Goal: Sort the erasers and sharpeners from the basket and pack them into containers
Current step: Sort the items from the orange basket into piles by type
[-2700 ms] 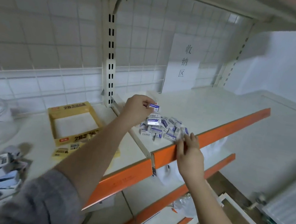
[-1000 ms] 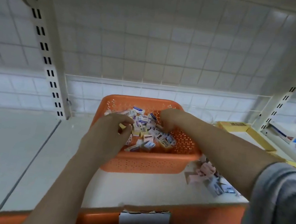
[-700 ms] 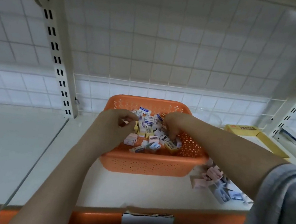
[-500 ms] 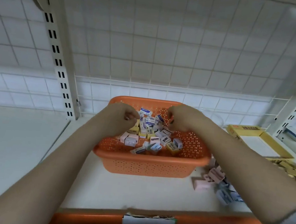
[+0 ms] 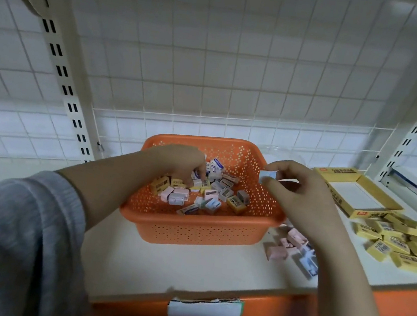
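From over the person's shoulders, an orange perforated basket (image 5: 201, 226) sits on the white shelf (image 5: 161, 265), pushed back near the wire grid wall, with a heap of small erasers and sharpeners (image 5: 206, 189) lying loose on its floor, in blue-and-white, pink, yellow and pale blue. The left hand (image 5: 182, 165) reaches down into the basket from the left, its fingers curled and their tips pressed in among the pieces near the back of the heap; whether they have actually closed on one I cannot tell, since the knuckles hide the tips. The right hand (image 5: 300, 194) is raised above the basket's right rim, thumb and forefinger pinching a small pale blue piece (image 5: 268, 177) clear of the heap, the other fingers loosely bent. On the shelf just right of the basket lies a little cluster of pink and pale blue pieces (image 5: 291, 244), partly behind the right forearm. Further right, a scatter of yellow erasers (image 5: 398, 241) is spread near an open yellow carton (image 5: 356, 196). A grey sleeve (image 5: 14, 238) covers the left arm.
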### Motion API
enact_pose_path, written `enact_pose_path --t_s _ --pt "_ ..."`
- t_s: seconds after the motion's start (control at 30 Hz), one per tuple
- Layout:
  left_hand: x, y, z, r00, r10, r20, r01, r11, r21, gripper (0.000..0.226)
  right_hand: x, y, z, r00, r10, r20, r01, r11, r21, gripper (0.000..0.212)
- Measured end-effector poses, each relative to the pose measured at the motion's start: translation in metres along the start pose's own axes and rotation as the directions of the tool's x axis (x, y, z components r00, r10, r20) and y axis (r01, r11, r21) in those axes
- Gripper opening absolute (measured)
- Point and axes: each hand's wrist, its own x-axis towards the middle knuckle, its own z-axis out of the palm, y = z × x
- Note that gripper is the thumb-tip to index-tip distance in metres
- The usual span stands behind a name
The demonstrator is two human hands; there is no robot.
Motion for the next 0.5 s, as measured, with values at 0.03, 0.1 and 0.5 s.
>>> enact_pose_path --t_s 0.03,0.1,0.5 --pt "-0.001 0.0 0.001 1.0 0.003 -0.013 -0.004 1.0 -0.006 0.036 -0.003 0.001 0.0 1.0 0.007 -0.011 -0.006 1.0 0.019 0.008" --pt "-0.005 0.001 0.0 0.999 0.005 -0.049 -0.007 0.999 -0.047 0.034 -0.007 0.001 0.0 0.999 0.015 -0.05 -0.013 0.999 0.043 0.01" --pt "-0.083 0.057 -0.022 0.792 -0.122 -0.598 -0.197 0.876 -0.44 0.019 -0.02 0.056 -0.019 0.911 0.113 -0.397 -0.212 0.953 -0.215 0.026"
